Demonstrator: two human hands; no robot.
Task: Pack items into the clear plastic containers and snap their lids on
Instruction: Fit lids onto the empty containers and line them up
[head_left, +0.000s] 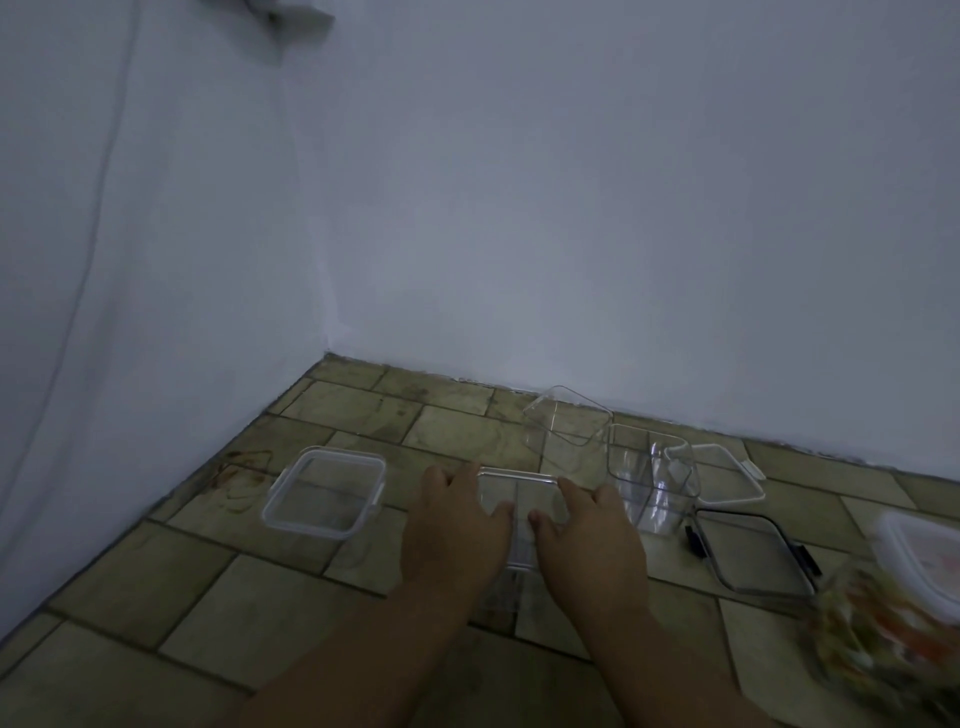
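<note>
A clear square container (519, 499) stands on the tiled floor in front of me. My left hand (454, 525) lies against its left side and my right hand (587, 535) against its right side, thumbs over the top rim. To the left lies a clear lid with clips (324, 491). Behind to the right stand a tall clear container (649, 473) and a tilted clear container (566, 415). A white-rimmed lid (727, 473) and a dark-clipped lid (748, 556) lie at the right.
A blurred colourful packet (878, 629) and a white-rimmed tub (924, 561) sit at the right edge. White walls meet in a corner behind the containers. Brown stains mark the tiles (239, 478) at the left.
</note>
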